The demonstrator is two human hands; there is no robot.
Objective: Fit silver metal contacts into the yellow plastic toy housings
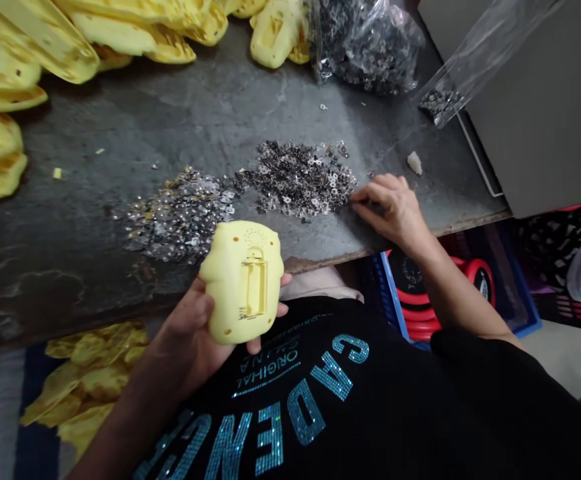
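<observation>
My left hand (198, 320) is closed round a yellow plastic shell (230, 280), held in front of the table's near edge. The shell's outer side faces up, with an open battery compartment in its middle, small holes towards the corners and a cluster of tiny holes near the top. My right hand (393, 207) is at the right edge of a pile of small dark metal clips (303, 180), thumb and fingers pinched together. What sits between those fingertips is too small to make out. Left of that pile lies another heap of shiny metal contact pieces (175, 217).
Yellow shells (140, 30) are stacked along the back left of the grey table (120, 127). Clear bags of metal parts (370, 43) stand at the back right, near a whitish lump (414, 163). Below are a blue crate (395, 293) with red items and more yellow pieces (90, 380).
</observation>
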